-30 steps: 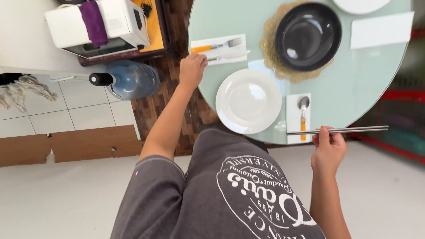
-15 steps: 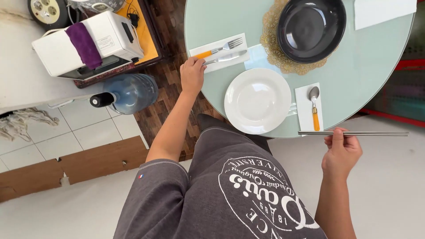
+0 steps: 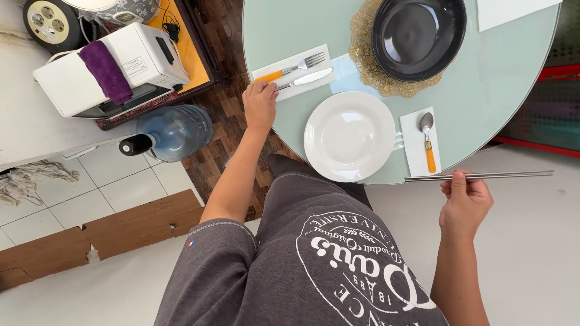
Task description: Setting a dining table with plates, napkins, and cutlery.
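My left hand (image 3: 260, 105) rests at the round glass table's (image 3: 501, 78) near-left edge, its fingers on the handle end of a table knife (image 3: 305, 79). The knife lies beside an orange-handled fork (image 3: 294, 66) on a white napkin (image 3: 273, 65). My right hand (image 3: 464, 202) is off the table's near-right edge and grips a pair of metal chopsticks (image 3: 495, 175), held level and pointing right. Between my hands sits an empty white plate (image 3: 349, 136). An orange-handled spoon (image 3: 428, 140) lies on a second napkin (image 3: 412, 151) just right of the plate.
A black bowl (image 3: 418, 37) on a gold doily (image 3: 364, 54) stands behind the plate. Another white napkin (image 3: 513, 8) lies at the far right. Left of the table are a blue water jug (image 3: 172, 130), a white appliance (image 3: 109, 66) with a purple cloth, and cardboard (image 3: 96, 238) on the floor.
The view has shifted slightly. My left hand has settled on the knife handle beside the fork. My right hand keeps the chopsticks level near the table edge.
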